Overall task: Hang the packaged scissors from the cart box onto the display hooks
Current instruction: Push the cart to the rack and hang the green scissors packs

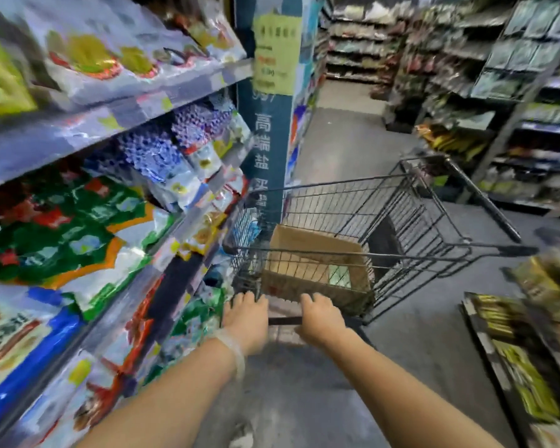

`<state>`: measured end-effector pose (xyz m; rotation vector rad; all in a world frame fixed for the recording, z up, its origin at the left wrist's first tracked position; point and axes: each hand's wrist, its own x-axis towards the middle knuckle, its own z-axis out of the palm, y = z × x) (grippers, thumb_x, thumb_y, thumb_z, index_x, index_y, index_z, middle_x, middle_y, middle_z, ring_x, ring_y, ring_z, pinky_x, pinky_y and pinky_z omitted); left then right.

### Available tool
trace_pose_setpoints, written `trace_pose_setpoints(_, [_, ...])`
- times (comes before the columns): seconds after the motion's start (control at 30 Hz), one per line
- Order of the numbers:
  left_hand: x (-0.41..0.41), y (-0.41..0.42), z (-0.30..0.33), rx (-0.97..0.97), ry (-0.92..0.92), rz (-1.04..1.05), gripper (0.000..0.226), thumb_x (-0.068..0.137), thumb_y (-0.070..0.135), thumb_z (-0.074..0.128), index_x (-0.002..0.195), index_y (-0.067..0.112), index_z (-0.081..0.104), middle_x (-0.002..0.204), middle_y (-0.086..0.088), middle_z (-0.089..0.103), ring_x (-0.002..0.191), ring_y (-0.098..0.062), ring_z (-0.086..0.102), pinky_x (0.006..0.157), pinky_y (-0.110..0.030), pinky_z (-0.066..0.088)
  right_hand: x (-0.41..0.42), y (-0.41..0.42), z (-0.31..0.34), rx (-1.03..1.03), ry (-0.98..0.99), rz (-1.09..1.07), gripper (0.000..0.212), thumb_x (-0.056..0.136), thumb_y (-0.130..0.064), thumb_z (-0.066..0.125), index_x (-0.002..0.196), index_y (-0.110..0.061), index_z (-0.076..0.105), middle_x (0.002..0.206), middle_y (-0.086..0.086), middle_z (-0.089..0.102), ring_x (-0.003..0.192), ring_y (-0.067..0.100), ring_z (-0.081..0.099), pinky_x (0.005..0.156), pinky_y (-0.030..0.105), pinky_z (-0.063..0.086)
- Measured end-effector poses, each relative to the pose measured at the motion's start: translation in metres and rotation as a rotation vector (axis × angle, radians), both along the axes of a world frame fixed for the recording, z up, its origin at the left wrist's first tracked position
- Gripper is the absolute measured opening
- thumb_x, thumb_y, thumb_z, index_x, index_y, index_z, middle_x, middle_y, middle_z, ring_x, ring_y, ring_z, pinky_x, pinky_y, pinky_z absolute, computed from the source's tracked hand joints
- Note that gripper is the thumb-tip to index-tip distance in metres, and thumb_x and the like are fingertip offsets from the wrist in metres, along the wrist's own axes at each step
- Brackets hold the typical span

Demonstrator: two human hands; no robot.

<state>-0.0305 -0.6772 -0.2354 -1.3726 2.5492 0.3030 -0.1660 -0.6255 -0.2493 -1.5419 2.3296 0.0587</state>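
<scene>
A black wire shopping cart [398,202] stands in the aisle ahead of me. An open brown cardboard box [304,244] sits in its basket, with a pale green package [339,275] showing at its right inside. My left hand [246,313] and my right hand [320,313] both grip the cart's dark handle bar [285,320], fingers curled over it. No display hooks are in view. The frame is blurred.
Close on my left run shelves [117,114] packed with colourful bagged goods, ending at a dark blue pillar sign [269,140]. More shelving [511,101] lines the right side, with a low display [514,350] at near right. Grey floor [346,137] stretches ahead down the aisle.
</scene>
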Motion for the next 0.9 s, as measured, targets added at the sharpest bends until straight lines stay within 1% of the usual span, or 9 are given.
trace_pose_setpoints(0.1, [-0.043, -0.053, -0.002, 0.016, 0.026, -0.048, 0.055, 0.088, 0.027, 0.055, 0.138, 0.016, 0.034, 0.14, -0.01, 0.037, 0.135, -0.03, 0.031, 0.111, -0.043, 0.029, -0.037, -0.046, 0.001, 0.008, -0.024, -0.065, 0.044, 0.089, -0.023, 0.054, 0.129, -0.009, 0.039, 0.133, 0.014, 0.043, 0.126, 0.034, 0.039, 0.1, 0.042, 0.038])
trace_pose_setpoints(0.2, [-0.088, -0.111, 0.01, 0.034, 0.056, -0.092, 0.052, 0.088, 0.027, 0.056, 0.135, 0.016, 0.037, 0.14, -0.01, 0.038, 0.135, -0.031, 0.031, 0.111, -0.043, 0.029, -0.078, -0.098, 0.009, 0.024, -0.011, -0.104, 0.047, 0.089, -0.023, 0.055, 0.13, -0.008, 0.038, 0.134, 0.016, 0.043, 0.126, 0.035, 0.04, 0.101, 0.043, 0.038])
trace_pose_setpoints(0.3, [-0.131, -0.165, 0.02, 0.032, 0.086, -0.131, 0.053, 0.091, 0.018, 0.05, 0.141, 0.014, 0.032, 0.144, -0.012, 0.035, 0.136, -0.031, 0.029, 0.11, -0.042, 0.028, -0.121, -0.145, 0.013, -0.009, -0.009, -0.178, 0.047, 0.088, -0.025, 0.058, 0.128, -0.01, 0.04, 0.134, 0.014, 0.043, 0.126, 0.034, 0.04, 0.101, 0.045, 0.04])
trace_pose_setpoints(0.37, [-0.154, -0.192, 0.016, 0.036, 0.067, -0.152, 0.056, 0.09, 0.014, 0.049, 0.143, 0.014, 0.03, 0.143, -0.012, 0.035, 0.134, -0.031, 0.031, 0.109, -0.042, 0.029, -0.143, -0.163, 0.013, -0.002, -0.025, -0.221, 0.05, 0.087, -0.03, 0.06, 0.128, -0.011, 0.04, 0.132, 0.012, 0.044, 0.124, 0.033, 0.042, 0.1, 0.044, 0.04])
trace_pose_setpoints(0.47, [-0.185, -0.22, 0.001, 0.077, 0.001, -0.196, 0.061, 0.087, 0.019, 0.055, 0.142, 0.016, 0.031, 0.141, -0.01, 0.037, 0.132, -0.03, 0.033, 0.109, -0.042, 0.029, -0.175, -0.179, 0.001, 0.02, -0.056, -0.286, 0.05, 0.087, -0.027, 0.058, 0.131, -0.012, 0.039, 0.132, 0.012, 0.044, 0.124, 0.032, 0.043, 0.1, 0.043, 0.04])
trace_pose_setpoints(0.6, [-0.231, -0.252, -0.022, 0.118, -0.047, -0.234, 0.059, 0.088, 0.023, 0.056, 0.141, 0.015, 0.031, 0.143, -0.011, 0.036, 0.134, -0.031, 0.031, 0.111, -0.043, 0.029, -0.224, -0.203, -0.019, 0.075, -0.102, -0.361, 0.055, 0.087, -0.03, 0.058, 0.134, -0.013, 0.036, 0.135, 0.012, 0.042, 0.124, 0.031, 0.042, 0.103, 0.043, 0.041])
trace_pose_setpoints(0.7, [-0.263, -0.275, -0.043, 0.177, -0.101, -0.236, 0.065, 0.092, 0.024, 0.053, 0.147, 0.014, 0.021, 0.151, -0.012, 0.026, 0.14, -0.032, 0.022, 0.113, -0.044, 0.023, -0.262, -0.227, -0.045, 0.129, -0.131, -0.367, 0.053, 0.089, -0.027, 0.056, 0.135, -0.014, 0.035, 0.135, 0.013, 0.042, 0.123, 0.031, 0.043, 0.102, 0.043, 0.041])
trace_pose_setpoints(0.8, [-0.292, -0.294, -0.073, 0.234, -0.155, -0.199, 0.065, 0.092, 0.025, 0.053, 0.147, 0.014, 0.02, 0.153, -0.013, 0.021, 0.143, -0.034, 0.017, 0.113, -0.044, 0.023, -0.292, -0.248, -0.078, 0.201, -0.171, -0.373, 0.055, 0.088, -0.026, 0.056, 0.138, -0.016, 0.034, 0.137, 0.011, 0.042, 0.125, 0.03, 0.043, 0.103, 0.043, 0.041])
trace_pose_setpoints(0.9, [-0.324, -0.315, -0.108, 0.343, -0.193, -0.127, 0.061, 0.094, 0.022, 0.049, 0.147, 0.015, 0.021, 0.152, -0.013, 0.023, 0.142, -0.034, 0.02, 0.114, -0.044, 0.023, -0.327, -0.272, -0.12, 0.283, -0.215, -0.335, 0.052, 0.092, -0.024, 0.048, 0.14, -0.015, 0.03, 0.142, 0.012, 0.037, 0.129, 0.031, 0.038, 0.103, 0.043, 0.039])
